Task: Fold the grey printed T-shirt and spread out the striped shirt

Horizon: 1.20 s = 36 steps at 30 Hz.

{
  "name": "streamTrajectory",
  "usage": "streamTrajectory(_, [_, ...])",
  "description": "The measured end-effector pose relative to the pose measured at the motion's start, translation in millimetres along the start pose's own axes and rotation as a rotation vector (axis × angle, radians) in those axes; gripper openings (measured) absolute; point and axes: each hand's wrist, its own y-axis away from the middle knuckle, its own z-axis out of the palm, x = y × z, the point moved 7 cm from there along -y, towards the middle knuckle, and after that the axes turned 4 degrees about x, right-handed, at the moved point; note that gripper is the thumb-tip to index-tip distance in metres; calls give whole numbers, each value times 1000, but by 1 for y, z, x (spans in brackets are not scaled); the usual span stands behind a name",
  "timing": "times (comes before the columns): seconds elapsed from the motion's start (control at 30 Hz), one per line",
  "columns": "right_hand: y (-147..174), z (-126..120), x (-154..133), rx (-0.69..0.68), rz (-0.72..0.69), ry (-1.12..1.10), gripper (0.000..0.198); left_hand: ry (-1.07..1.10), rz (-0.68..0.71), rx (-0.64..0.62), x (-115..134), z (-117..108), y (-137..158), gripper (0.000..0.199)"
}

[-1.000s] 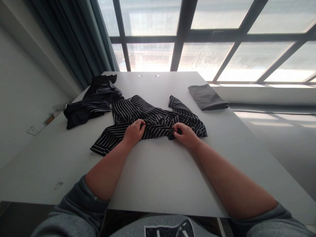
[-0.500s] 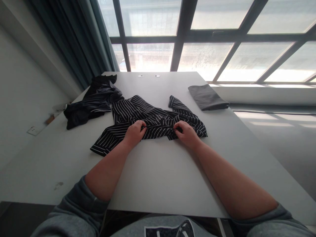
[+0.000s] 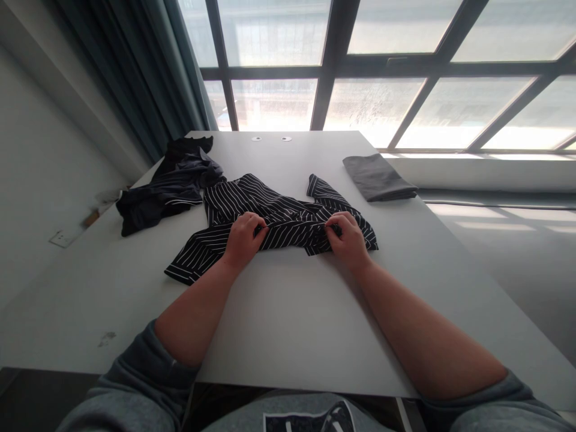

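A black shirt with white stripes (image 3: 243, 195) lies crumpled across the middle of the white table (image 3: 288, 312). One short sleeve points to the lower left, and another sticks up at the right. My left hand (image 3: 245, 237) pinches the near edge of the cloth left of centre. Farther right, my right hand (image 3: 346, 237) is closed on the same edge, thumb against fingers. Between the two hands the edge is stretched in a nearly straight line, slightly raised. The folds beneath my palms are hidden.
Dark, loosely heaped clothes (image 3: 180, 180) lie at the table's left edge, touching the striped shirt. A folded grey cloth (image 3: 378, 177) rests at the right edge. Windows (image 3: 274, 102) and a blue-grey curtain (image 3: 148, 72) are behind the table.
Both hands have risen slightly, and the right one has shifted a little to the right. The shirt's edge between them is now straighter and tauter. Other clothes stay put.
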Motion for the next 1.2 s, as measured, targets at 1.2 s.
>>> streamTrajectory(1.2, [1, 6, 12, -78, 114, 52, 9, -35, -137, 60, -5, -5, 3, 11])
